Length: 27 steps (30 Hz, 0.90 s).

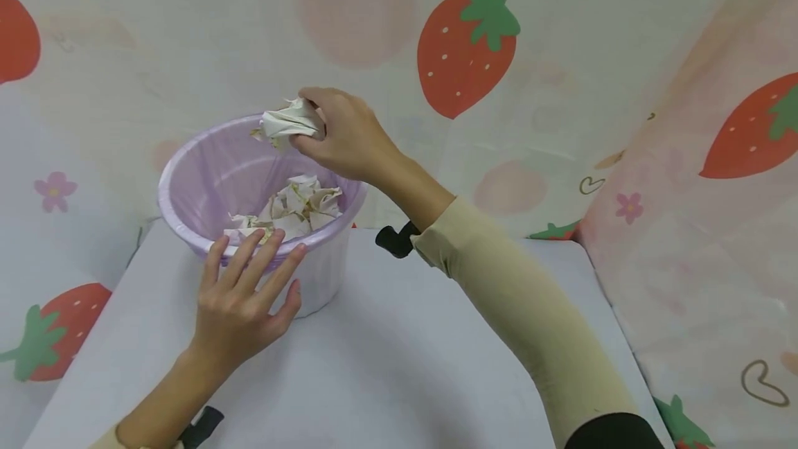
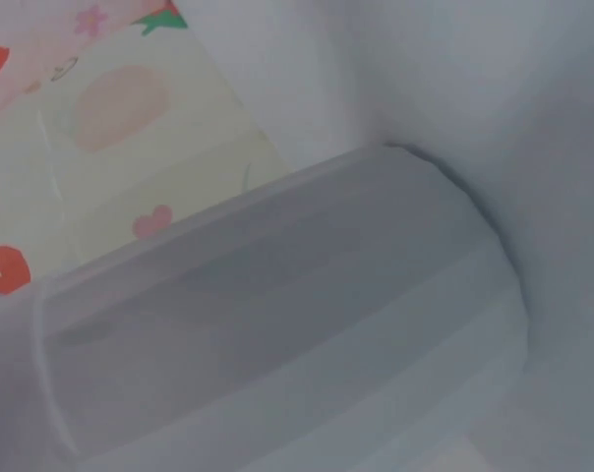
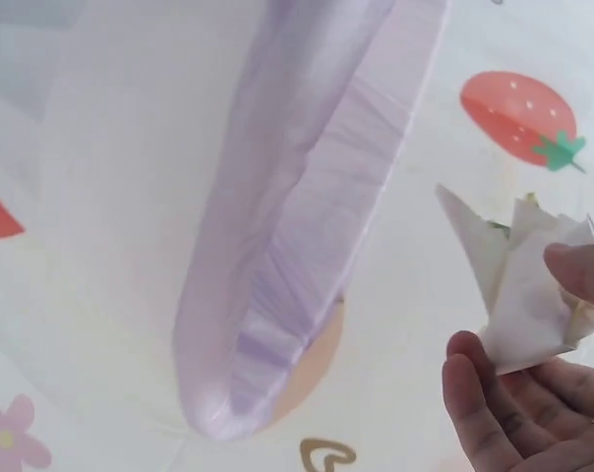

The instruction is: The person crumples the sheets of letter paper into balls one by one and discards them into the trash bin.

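A white trash bin (image 1: 321, 276) lined with a purple bag (image 1: 215, 165) stands on the table, and several crumpled papers (image 1: 299, 206) lie inside it. Over the bin's far rim, my right hand (image 1: 346, 130) grips a crumpled paper (image 1: 291, 121) between thumb and fingers. That same crumpled paper (image 3: 538, 295) shows in the right wrist view, held by the right hand (image 3: 543, 403). At the near rim my left hand (image 1: 246, 303) has its fingers spread, the tips on or close to the bag's edge. The left wrist view shows only the bin's ribbed side (image 2: 277, 324).
The bin rests on a white table (image 1: 399, 366) near its back left corner. Behind and at the sides hangs a cloth (image 1: 580, 75) printed with strawberries and flowers. Black straps with small mounts (image 1: 397, 240) sit at both wrists.
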Each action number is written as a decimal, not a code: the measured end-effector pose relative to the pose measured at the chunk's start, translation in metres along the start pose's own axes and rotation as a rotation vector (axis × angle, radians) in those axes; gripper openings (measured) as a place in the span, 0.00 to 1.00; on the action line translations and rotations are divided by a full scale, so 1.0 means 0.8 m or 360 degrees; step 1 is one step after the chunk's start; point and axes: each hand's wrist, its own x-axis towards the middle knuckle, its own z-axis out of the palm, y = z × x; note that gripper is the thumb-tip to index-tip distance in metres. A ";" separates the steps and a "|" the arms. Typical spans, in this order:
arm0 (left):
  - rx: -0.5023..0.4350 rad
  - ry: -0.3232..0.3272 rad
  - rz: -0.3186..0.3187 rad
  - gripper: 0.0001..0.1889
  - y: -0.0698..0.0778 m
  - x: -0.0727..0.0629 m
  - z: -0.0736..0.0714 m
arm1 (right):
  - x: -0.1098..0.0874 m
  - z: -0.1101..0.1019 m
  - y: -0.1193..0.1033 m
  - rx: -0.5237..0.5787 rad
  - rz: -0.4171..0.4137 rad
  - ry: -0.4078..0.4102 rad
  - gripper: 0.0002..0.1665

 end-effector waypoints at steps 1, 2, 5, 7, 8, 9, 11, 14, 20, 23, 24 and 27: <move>0.0000 -0.0003 0.0000 0.19 0.000 0.000 0.000 | 0.003 0.001 -0.002 0.0013 0.0019 -0.0018 0.19; 0.0000 -0.0006 0.0000 0.19 0.001 0.000 0.000 | 0.005 0.003 -0.004 0.0025 0.0033 -0.0027 0.20; 0.0003 -0.0006 0.0000 0.19 0.002 0.000 -0.001 | 0.011 0.008 -0.010 0.0068 0.0063 -0.0061 0.23; 0.0001 -0.0008 -0.0003 0.19 0.003 -0.001 -0.002 | 0.015 0.011 -0.014 0.0099 0.0082 -0.0080 0.25; 0.0000 -0.0009 -0.0005 0.19 0.003 -0.001 -0.002 | 0.017 0.012 -0.016 0.0121 0.0099 -0.0093 0.27; -0.0001 -0.0011 -0.0008 0.19 0.004 -0.001 -0.003 | 0.018 0.012 -0.018 0.0130 0.0112 -0.0108 0.28; -0.0002 -0.0013 -0.0014 0.19 0.005 -0.002 -0.004 | 0.021 0.014 -0.023 0.0123 0.0133 -0.0171 0.36; -0.0006 -0.0011 -0.0016 0.19 0.007 -0.002 -0.004 | 0.023 0.017 -0.027 0.0088 0.0165 -0.0317 0.51; -0.0005 0.0008 0.0001 0.18 0.010 0.002 -0.004 | 0.015 0.019 -0.025 0.0085 0.0157 -0.0435 0.51; -0.0011 -0.0004 -0.0002 0.18 0.010 0.002 -0.004 | 0.011 0.017 -0.018 0.0077 0.0148 -0.0408 0.46; -0.0011 -0.0003 -0.0004 0.18 0.010 0.003 -0.004 | 0.009 0.016 -0.016 0.0076 0.0141 -0.0400 0.45; -0.0004 0.0008 -0.0005 0.18 0.009 0.003 -0.005 | 0.006 0.012 -0.008 0.0094 0.0134 -0.0378 0.44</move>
